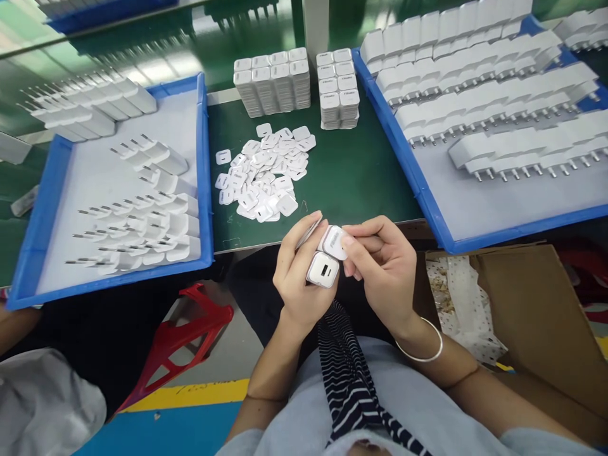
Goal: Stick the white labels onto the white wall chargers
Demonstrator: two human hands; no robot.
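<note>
My left hand is closed around two white plug chargers held side by side with their end faces up. The lower charger shows a dark USB slot in its face. On the upper charger lies a white printed cover plate, which the fingertips of my right hand touch at its right edge. A further thin plate or small stack is tucked between fingers of my left hand. The fingers of my right hand are curled, and its thumb rests on the plate. The chargers' lower ends are hidden by my hand.
Loose white plates lie heaped on the green table, with stacked plates behind. Blue trays of chargers flank them. An open cardboard box stands below right, a red stool and a co-worker's sleeve at left.
</note>
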